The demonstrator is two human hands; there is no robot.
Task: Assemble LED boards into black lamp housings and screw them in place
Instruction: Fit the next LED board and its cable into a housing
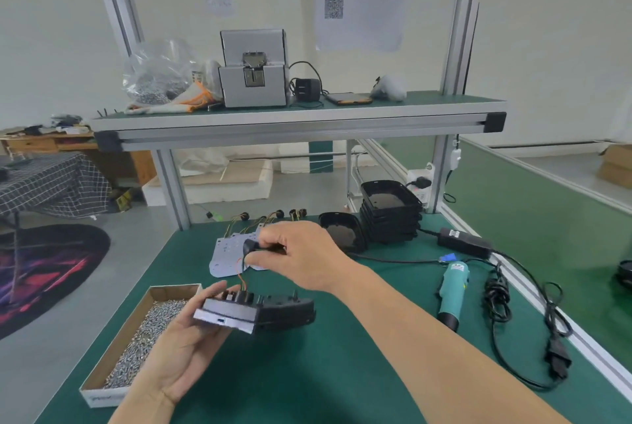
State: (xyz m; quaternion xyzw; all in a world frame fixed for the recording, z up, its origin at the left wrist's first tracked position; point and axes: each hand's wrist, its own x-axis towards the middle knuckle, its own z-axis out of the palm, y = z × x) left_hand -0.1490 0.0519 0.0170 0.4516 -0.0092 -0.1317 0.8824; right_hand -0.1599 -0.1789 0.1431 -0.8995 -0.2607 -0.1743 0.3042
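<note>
Head view: left hand (178, 352) is gripping the housing (285, 313) steady while right hand (307, 256) fingers (270, 236) are pinching the plug (249, 246), holding its wires (242, 275) clear for seating.

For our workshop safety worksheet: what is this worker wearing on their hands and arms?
Nothing. The left hand and right hand are both bare, with no gloves. Both forearms are uncovered as far as the frame shows; no sleeve, watch, ring or wristband is visible.

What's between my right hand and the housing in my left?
Head view: orange wires hang from the black plug the right hand pinches down into the housing.
</note>
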